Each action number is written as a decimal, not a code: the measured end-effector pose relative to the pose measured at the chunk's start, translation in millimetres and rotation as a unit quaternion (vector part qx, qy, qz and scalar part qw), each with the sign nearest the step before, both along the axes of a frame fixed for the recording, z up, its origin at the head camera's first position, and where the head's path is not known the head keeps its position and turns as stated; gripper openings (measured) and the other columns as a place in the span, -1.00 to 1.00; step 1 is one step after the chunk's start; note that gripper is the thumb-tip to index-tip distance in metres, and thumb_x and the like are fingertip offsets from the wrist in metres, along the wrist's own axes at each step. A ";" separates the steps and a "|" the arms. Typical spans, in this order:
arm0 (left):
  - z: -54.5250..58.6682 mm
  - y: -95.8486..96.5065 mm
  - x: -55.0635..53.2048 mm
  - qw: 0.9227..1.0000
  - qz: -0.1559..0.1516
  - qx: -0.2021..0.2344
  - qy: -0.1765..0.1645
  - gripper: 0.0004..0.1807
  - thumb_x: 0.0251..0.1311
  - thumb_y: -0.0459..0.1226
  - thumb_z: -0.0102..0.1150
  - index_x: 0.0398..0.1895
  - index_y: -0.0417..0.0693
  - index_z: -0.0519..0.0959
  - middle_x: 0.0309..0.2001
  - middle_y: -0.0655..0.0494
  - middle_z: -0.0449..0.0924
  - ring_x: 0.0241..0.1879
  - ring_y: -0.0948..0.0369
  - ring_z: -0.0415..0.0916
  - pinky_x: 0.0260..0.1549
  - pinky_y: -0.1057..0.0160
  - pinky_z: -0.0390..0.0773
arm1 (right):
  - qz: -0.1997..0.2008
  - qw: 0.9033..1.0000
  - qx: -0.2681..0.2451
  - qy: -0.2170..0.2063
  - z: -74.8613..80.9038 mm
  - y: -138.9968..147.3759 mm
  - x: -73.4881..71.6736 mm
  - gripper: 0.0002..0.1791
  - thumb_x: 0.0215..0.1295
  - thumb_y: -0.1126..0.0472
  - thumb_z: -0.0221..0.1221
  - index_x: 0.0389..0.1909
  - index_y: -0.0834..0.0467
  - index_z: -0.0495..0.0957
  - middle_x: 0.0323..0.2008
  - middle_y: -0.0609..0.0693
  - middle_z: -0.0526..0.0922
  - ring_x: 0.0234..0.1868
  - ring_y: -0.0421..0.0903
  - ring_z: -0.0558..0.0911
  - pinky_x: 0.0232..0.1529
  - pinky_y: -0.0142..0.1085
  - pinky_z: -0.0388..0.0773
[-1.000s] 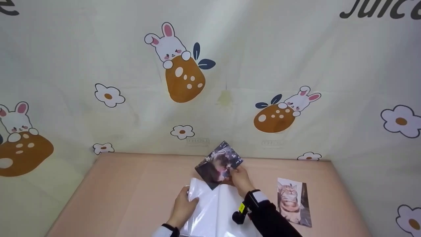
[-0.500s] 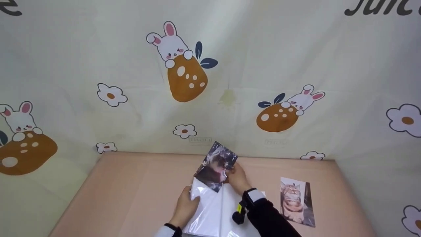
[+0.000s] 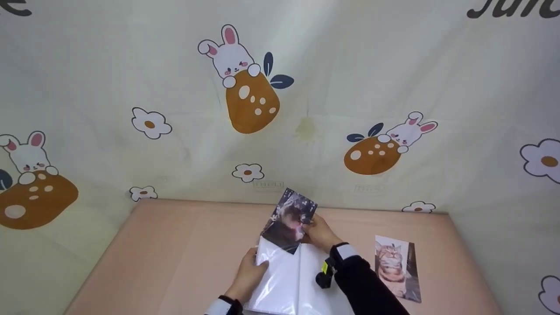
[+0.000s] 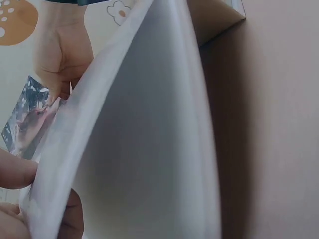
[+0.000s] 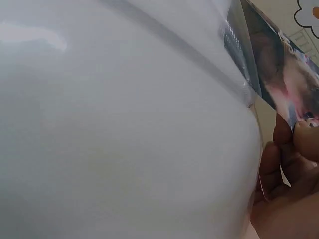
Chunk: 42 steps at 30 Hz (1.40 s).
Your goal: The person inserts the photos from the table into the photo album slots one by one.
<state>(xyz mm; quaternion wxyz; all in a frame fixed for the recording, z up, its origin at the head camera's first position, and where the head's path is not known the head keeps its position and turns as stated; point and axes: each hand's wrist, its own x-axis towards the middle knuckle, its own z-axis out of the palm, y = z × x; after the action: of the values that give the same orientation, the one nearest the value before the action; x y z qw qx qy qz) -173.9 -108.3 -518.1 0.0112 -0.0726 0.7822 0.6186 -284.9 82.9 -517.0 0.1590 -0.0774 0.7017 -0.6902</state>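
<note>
An open photo album (image 3: 278, 280) with white pages and glossy clear sleeves lies at the front of the table. My left hand (image 3: 248, 274) grips its left page near the upper edge, thumb on top; in the left wrist view the page (image 4: 144, 129) is lifted. My right hand (image 3: 322, 235) pinches a dark photo print (image 3: 289, 218) by its right edge. The print is tilted over the album's top edge. In the right wrist view, the lower corner of the print (image 5: 271, 64) appears to lie under the clear sleeve (image 5: 234, 55).
A second photo print (image 3: 396, 267), showing a striped cat, lies flat on the pinkish table (image 3: 175, 249) to the right of the album. Behind the table hangs a pale curtain (image 3: 323, 87) with rabbit and flower drawings.
The right hand has brought the print down and slightly left, turning it more upright, so its lower corner overlaps the page's top edge. The left hand keeps its grip. The view has shifted slightly.
</note>
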 end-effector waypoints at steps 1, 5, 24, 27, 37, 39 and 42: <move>0.0 -0.3 -0.1 1.000 0.000 0.003 -0.001 -0.56 0.08 -0.46 0.01 0.05 -0.48 0.27 0.08 -0.45 0.28 0.14 -0.30 0.18 0.12 -0.19 0.16 | 0.011 1.000 0.001 -0.011 -0.3 -1.8 1.1 -0.52 0.26 0.49 -0.12 0.23 0.40 0.16 -0.06 0.24 0.49 -0.23 -0.06 0.57 -0.17 -0.17 0.55; 0.8 -1.1 -0.6 1.000 0.001 0.005 0.000 -0.56 0.07 -0.46 0.02 0.04 -0.48 0.27 0.08 -0.46 0.28 0.15 -0.31 0.16 0.13 -0.20 0.12 | 0.027 0.996 0.086 0.023 -0.9 -10.2 5.7 -0.58 0.27 0.32 0.02 0.12 0.41 0.32 -0.12 0.15 0.54 -0.24 -0.12 0.52 -0.18 -0.27 0.50; -2.2 -2.4 1.8 0.999 -0.024 0.023 0.004 -0.60 0.08 -0.47 0.01 0.02 -0.46 0.28 -0.11 -0.30 0.44 -0.11 -0.11 0.42 -0.04 -0.07 0.37 | 0.030 0.957 0.259 0.131 6.6 6.0 -3.5 -0.82 0.28 0.26 0.05 -0.35 0.31 0.55 -0.39 0.02 0.57 -0.32 -0.10 0.50 -0.13 -0.17 0.47; -2.1 -1.5 0.8 0.999 -0.032 0.043 -0.002 -0.59 0.09 -0.48 0.00 0.04 -0.46 0.26 -0.21 -0.19 0.48 -0.24 0.04 0.46 -0.16 0.08 0.44 | 0.033 0.952 0.275 0.133 7.3 7.7 -6.1 -0.81 0.27 0.25 0.06 -0.38 0.32 0.54 -0.37 0.05 0.58 -0.30 -0.07 0.51 -0.12 -0.14 0.47; -3.2 -2.5 -1.2 0.997 -0.046 0.067 0.007 -0.56 0.09 -0.50 -0.02 0.07 -0.48 0.24 -0.17 -0.21 0.48 -0.24 0.06 0.47 -0.20 0.10 0.47 | 0.077 0.970 0.223 0.064 14.2 2.7 -8.0 -0.82 0.29 0.30 0.02 -0.46 0.27 0.51 -0.51 -0.05 0.49 -0.46 -0.18 0.48 -0.32 -0.34 0.49; -1.7 -1.7 -0.9 0.997 -0.041 0.062 0.008 -0.57 0.07 -0.50 -0.02 0.06 -0.45 0.25 -0.12 -0.25 0.47 -0.18 0.01 0.46 -0.14 0.05 0.45 | 0.083 0.977 0.194 0.042 11.9 1.8 -7.6 -0.81 0.30 0.32 0.00 -0.48 0.29 0.48 -0.54 -0.06 0.46 -0.51 -0.21 0.47 -0.38 -0.38 0.50; 0.1 -0.9 0.2 0.998 -0.037 0.057 0.010 -0.57 0.06 -0.50 -0.02 0.06 -0.42 0.26 -0.05 -0.30 0.44 -0.10 -0.06 0.43 -0.05 -0.02 0.39 | 0.074 0.989 0.127 0.003 8.6 -0.3 -6.5 -0.83 0.34 0.34 -0.07 -0.35 0.34 0.46 -0.53 -0.04 0.43 -0.51 -0.22 0.46 -0.38 -0.36 0.52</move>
<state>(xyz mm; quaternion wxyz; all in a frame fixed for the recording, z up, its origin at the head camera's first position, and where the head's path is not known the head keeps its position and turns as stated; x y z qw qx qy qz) -173.7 -109.2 -518.0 0.0304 -0.0362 0.7479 0.6621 -291.4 82.6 -508.4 0.2164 -0.1101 0.7765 -0.5815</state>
